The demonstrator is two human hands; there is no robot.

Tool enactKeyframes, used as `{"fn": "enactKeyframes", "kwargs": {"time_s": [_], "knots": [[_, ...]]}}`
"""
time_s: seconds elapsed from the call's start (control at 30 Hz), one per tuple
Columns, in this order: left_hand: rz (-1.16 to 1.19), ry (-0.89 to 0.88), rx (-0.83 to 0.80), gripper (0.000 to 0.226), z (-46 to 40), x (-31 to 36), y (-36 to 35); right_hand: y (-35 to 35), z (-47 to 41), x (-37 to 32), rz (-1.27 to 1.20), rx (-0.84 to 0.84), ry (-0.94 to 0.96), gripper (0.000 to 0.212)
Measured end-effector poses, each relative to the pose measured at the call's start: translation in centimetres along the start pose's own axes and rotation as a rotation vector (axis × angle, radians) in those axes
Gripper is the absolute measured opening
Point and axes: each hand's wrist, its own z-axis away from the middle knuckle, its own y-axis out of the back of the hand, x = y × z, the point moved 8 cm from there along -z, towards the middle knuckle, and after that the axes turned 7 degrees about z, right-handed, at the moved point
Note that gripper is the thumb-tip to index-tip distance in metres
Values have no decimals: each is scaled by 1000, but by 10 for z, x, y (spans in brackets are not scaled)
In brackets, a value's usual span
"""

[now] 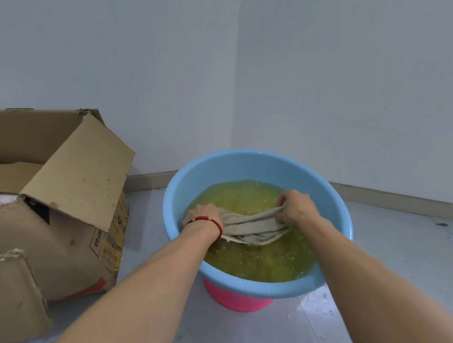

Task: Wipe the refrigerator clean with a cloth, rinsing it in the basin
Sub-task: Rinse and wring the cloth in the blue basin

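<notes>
A blue basin (pixel 235 162) holds yellowish, murky water (pixel 262 262). It stands on a pink base (pixel 235 298) on the floor. A wet grey cloth (pixel 252 228) is stretched just above the water between my two hands. My left hand (pixel 205 216), with a red cord at its wrist, grips the cloth's left end. My right hand (pixel 295 207) grips the right end, its fingers curled round the bunched fabric. No refrigerator is in view.
An open, stained cardboard box (pixel 70 196) stands on the floor to the left of the basin, its flaps raised. The basin sits in a corner of pale walls with a beige skirting board (pixel 397 200). Grey floor lies to the right.
</notes>
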Motion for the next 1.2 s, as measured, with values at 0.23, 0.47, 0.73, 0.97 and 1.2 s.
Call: {"fn": "enactKeyframes", "kwargs": {"time_s": [0.23, 0.47, 0.73, 0.97, 1.2], "knots": [[250, 4, -203, 32, -4, -2, -8, -40, 21, -39, 152, -269, 198, 97], [438, 32, -13, 23, -17, -14, 11, -25, 13, -37, 149, -126, 344, 68], [275, 74, -90, 89, -10, -9, 1, -6, 4, 4, 314, -134, 60, 56], [571, 119, -486, 50, 12, 21, -38, -73, 7, -35, -50, -266, -181, 76], [978, 237, -335, 44, 0, 24, -43, -67, 20, -69, -711, -256, -149, 50]]}}
